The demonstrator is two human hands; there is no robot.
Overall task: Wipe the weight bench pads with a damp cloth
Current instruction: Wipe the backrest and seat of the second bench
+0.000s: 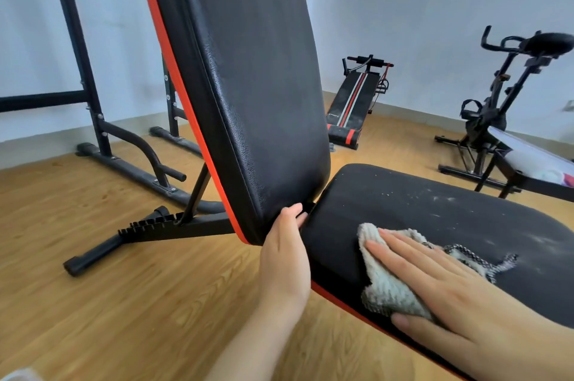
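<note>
Your right hand point(435, 284) lies flat and open, pressing the cloth point(388, 284) onto the dusty seat pad point(466, 216), while your left hand point(284, 250) curls around the backrest pad point(254, 85) edge, probably to steady it.

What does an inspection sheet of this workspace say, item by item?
Surface: seat pad, black, white dust specks toward the far right.
Job's things: grey-white cloth flat on the seat pad; back pad raised steeply, looks clean.
Clutter: nothing seen on the pads.
Grips: right hand flat on the cloth; left hand holds the back pad's lower corner.
Cables: nothing seen.
Surroundings: wooden floor, black rack, sit-up bench, exercise bike.
</note>
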